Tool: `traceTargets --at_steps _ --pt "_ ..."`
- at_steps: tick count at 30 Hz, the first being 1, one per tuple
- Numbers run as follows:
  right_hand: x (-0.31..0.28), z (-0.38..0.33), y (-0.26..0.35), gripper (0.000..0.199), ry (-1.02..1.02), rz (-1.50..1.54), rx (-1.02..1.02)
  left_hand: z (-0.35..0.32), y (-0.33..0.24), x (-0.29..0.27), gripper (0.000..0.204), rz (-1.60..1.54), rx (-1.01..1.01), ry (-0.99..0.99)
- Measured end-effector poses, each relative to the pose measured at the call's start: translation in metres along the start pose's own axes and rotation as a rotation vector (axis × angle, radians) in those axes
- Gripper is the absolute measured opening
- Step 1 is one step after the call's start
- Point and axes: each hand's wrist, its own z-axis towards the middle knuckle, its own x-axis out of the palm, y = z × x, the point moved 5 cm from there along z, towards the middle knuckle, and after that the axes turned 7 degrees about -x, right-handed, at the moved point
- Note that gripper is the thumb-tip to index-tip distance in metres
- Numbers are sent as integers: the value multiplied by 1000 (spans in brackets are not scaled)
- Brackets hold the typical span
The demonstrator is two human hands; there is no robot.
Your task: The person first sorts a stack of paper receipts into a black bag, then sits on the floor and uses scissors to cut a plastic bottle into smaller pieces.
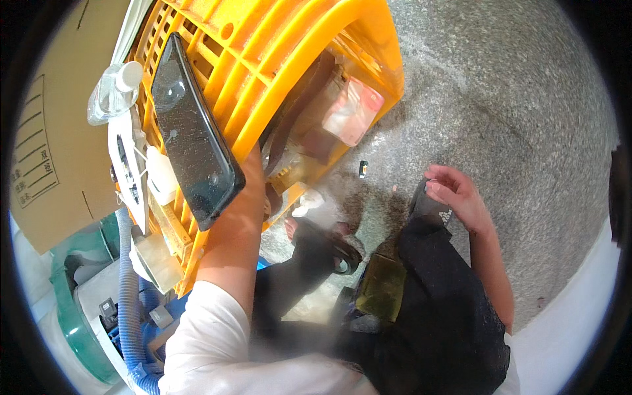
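My left forearm (pixel 227 260) reaches up into the tilted yellow plastic crate (pixel 243 79). The hand is hidden behind its rim, so its fingers do not show. Across the crate's side, over that arm, lies a glossy black phone-like slab (pixel 194 138). Inside the crate are a dark brown strap-like piece (pixel 299 108), clear plastic wrap and a pink-and-white packet (pixel 354 110). My right hand (pixel 455 194) hangs over my right knee, its fingers loosely bent and apart, and I see nothing in it. Below it is a grey slipper (pixel 429 207) with a white mark.
Against the crate's left side are a clear bottle (pixel 115 95), a white bottle (pixel 161 174) and a pen (pixel 125 158). A cardboard box (pixel 62 131), a blue corrugated hose (pixel 130 296) and a green bin (pixel 79 309) stand left. A small black item (pixel 363 169) lies on the speckled floor.
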Motion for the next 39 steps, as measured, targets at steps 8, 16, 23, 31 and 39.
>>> traceTargets --at_steps 8,16,23,31,39 --pt "-5 -2 -22 40 -20 -57 73 -93 -30 -6 57 -283 167 -381" --pt "-9 -11 -36 38 -40 -120 93 -282 -127 105 49 -1256 -708 439" --pt "-20 -22 -36 38 -93 -87 124 -227 -146 108 70 -1552 -523 396" --pt "-60 -33 -22 43 -267 -264 -28 -322 -94 70 75 -1057 -590 499" --pt "-130 -86 -25 73 -422 -111 62 -384 -103 -26 99 -543 0 264"
